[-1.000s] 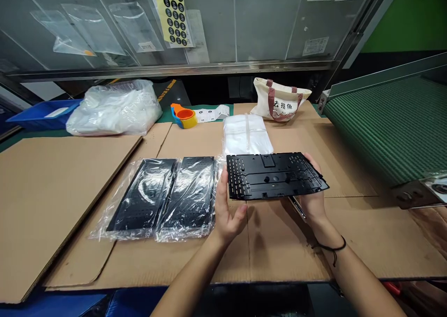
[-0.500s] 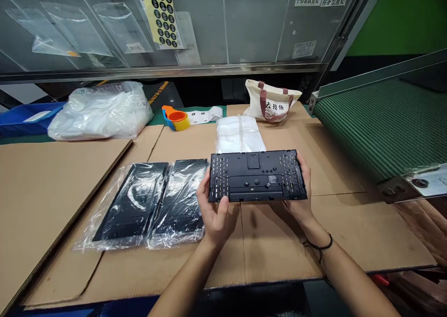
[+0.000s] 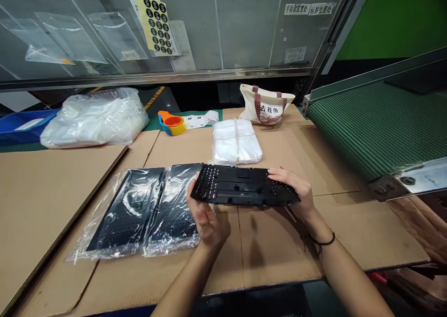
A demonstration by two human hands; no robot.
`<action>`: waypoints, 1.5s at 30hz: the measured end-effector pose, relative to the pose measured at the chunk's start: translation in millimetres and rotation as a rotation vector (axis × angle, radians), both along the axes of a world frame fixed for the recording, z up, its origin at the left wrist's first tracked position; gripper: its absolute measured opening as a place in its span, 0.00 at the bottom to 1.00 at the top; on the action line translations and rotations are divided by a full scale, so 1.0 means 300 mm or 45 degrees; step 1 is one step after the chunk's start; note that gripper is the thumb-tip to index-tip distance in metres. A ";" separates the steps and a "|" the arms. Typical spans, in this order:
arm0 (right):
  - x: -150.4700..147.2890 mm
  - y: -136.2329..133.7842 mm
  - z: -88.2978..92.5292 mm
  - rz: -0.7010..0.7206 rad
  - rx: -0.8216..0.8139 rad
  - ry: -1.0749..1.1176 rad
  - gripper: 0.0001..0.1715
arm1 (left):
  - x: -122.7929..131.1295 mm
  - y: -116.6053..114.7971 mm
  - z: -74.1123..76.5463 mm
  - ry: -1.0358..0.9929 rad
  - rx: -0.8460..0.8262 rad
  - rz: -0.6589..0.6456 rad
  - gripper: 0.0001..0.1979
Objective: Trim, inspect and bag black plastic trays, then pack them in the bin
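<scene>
The left hand (image 3: 206, 217) and right hand (image 3: 296, 193) each gripped an end of a bare black panel (image 3: 244, 191), tilted nearly flat above the cardboard (image 3: 279, 247), with two bagged panels (image 3: 146, 210) at its nine o'clock and a stack of empty bags (image 3: 235, 142) at twelve.

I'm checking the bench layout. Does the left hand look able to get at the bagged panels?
Probably yes: the left hand is right beside the bagged panels with nothing between, though it is busy gripping the black panel with the right hand.
</scene>
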State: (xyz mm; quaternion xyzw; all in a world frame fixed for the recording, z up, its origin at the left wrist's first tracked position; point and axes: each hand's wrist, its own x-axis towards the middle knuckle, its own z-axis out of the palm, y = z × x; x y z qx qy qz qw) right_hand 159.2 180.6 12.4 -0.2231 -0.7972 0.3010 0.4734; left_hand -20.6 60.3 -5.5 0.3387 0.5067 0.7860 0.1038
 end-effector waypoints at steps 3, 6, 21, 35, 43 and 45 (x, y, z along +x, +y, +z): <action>-0.014 0.007 -0.012 -0.082 -0.337 0.194 0.09 | -0.008 -0.001 -0.022 0.146 0.059 0.019 0.28; -0.024 0.027 -0.030 -0.332 -0.591 0.397 0.12 | -0.020 -0.015 -0.038 0.485 -0.104 -0.054 0.24; -0.032 0.074 -0.013 -0.333 -1.430 1.130 0.30 | -0.121 0.200 0.265 2.064 -1.155 -0.393 0.12; -0.034 0.051 -0.005 -0.342 -1.287 0.975 0.27 | -0.284 0.450 0.168 2.046 -1.391 -0.285 0.05; -0.026 0.011 -0.004 -0.453 -0.796 0.427 0.26 | -0.338 0.529 0.168 1.789 -1.489 -0.395 0.11; -0.028 -0.005 -0.008 -0.443 -0.662 0.285 0.25 | -0.336 0.528 0.160 1.738 -1.504 -0.395 0.11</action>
